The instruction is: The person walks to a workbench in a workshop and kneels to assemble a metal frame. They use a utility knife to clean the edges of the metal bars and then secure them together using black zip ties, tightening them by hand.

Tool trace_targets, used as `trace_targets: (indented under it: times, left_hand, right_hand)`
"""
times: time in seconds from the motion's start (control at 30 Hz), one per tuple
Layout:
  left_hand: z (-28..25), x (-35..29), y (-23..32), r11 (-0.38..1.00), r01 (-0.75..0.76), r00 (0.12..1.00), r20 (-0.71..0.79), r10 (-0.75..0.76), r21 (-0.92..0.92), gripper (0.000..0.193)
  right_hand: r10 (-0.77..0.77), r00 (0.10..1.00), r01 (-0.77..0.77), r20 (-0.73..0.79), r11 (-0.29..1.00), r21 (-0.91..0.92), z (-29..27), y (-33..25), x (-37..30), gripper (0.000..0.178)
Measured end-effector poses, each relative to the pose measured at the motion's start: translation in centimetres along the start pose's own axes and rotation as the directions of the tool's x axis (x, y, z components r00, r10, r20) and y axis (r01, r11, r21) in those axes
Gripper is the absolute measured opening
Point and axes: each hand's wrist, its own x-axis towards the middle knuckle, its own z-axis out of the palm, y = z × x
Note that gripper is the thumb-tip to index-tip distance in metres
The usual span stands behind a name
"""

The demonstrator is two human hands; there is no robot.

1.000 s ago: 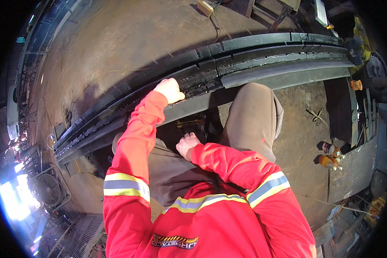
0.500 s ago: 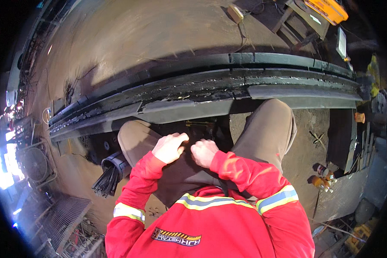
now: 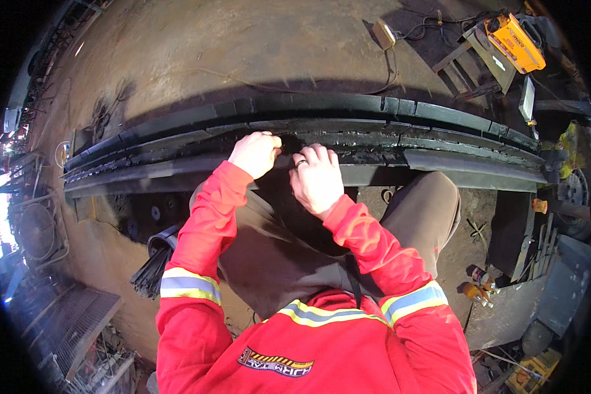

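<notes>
A long dark metal beam (image 3: 197, 175) lies crosswise in front of my knees, with ragged, shiny black material along its grooves. My left hand (image 3: 256, 155) is over the beam's near part, fingers curled together and thumb side facing right. Close to its right, my right hand (image 3: 316, 180), a ring on one finger, bends its fingers over the beam's near edge. Both hands are closed; their fingertips are hidden, and whatever they pinch cannot be made out.
A bundle of dark rods (image 3: 152, 272) stands in a round container by my left leg. Bottles (image 3: 477, 293) stand on the floor at right. An orange machine (image 3: 515, 44) sits on a stand at far right. A standing fan (image 3: 38, 231) is at left.
Both hands have moved forward from above my lap to the beam. My right hand has turned so its fingers point away from me. The view has shifted slightly.
</notes>
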Motion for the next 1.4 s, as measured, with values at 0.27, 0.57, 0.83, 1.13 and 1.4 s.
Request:
trace_targets:
  times: [0.27,0.57,0.83,1.13,1.4]
  left_hand:
    - [0.0,-1.5,-0.8,0.900,-0.148,0.945,-0.328,0.006,-0.411,0.008]
    - [0.9,-10.9,3.0,0.915,-0.050,0.998,-0.044,0.035,-0.399,0.022]
    - [-1.5,-9.3,0.6,0.982,0.105,0.853,-0.493,-0.170,-0.158,0.013]
    - [0.0,-6.9,-1.5,0.956,0.222,0.954,-0.244,-0.173,0.193,0.048]
    - [0.7,-3.9,-2.0,0.891,0.217,0.972,-0.171,-0.160,0.398,0.037]
  right_hand:
    - [0.006,0.999,-0.004,-0.034,0.998,0.063,2.0,0.0,-0.3,0.039]
    - [0.061,0.996,-0.064,0.067,0.997,0.032,1.2,-0.9,1.1,0.042]
    - [-0.123,0.969,0.110,0.213,0.991,0.074,3.4,-2.2,4.3,0.049]
    - [-0.114,0.959,0.110,0.259,0.993,0.031,5.9,-3.6,6.5,0.033]
    - [-0.112,0.965,0.151,0.235,0.976,-0.154,6.3,-2.8,6.4,0.025]
